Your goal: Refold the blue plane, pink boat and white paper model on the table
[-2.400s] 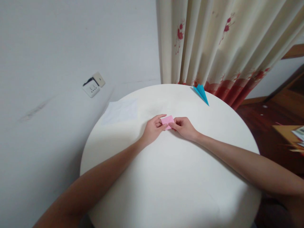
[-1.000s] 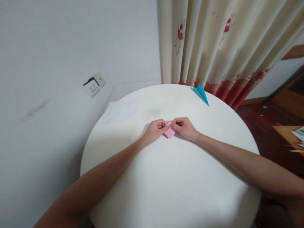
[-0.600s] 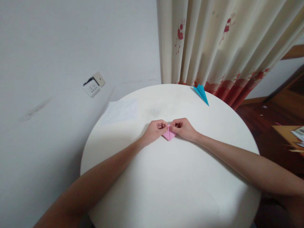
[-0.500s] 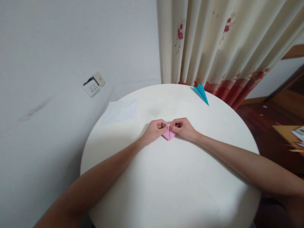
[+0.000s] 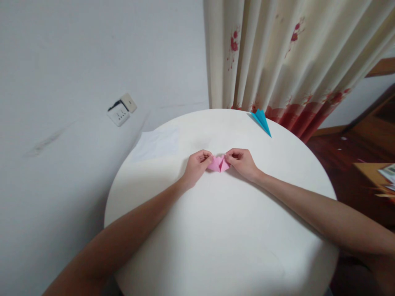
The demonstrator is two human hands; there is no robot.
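Observation:
Between my hands is a small piece of folded pink paper (image 5: pixel 219 164), spread sideways with a crease and points at its middle. My left hand (image 5: pixel 199 162) pinches its left edge between thumb and fingers. On the other side, my right hand (image 5: pixel 242 161) pinches the right edge the same way. Both hands are over the middle of the round white table (image 5: pixel 222 230). Fingertips cover the paper's two outer ends.
A blue folded paper plane (image 5: pixel 261 122) lies at the table's far right edge. White sheets of paper (image 5: pixel 157 144) rest at the far left. Beyond are a wall with a socket (image 5: pixel 119 114) and a flowered curtain (image 5: pixel 262 53). Another surface with papers (image 5: pixel 389 174) stands right.
My hands have moved apart and slightly away from me. The pink paper has gone from a downward-pointing diamond shape to a wider, pulled-open form.

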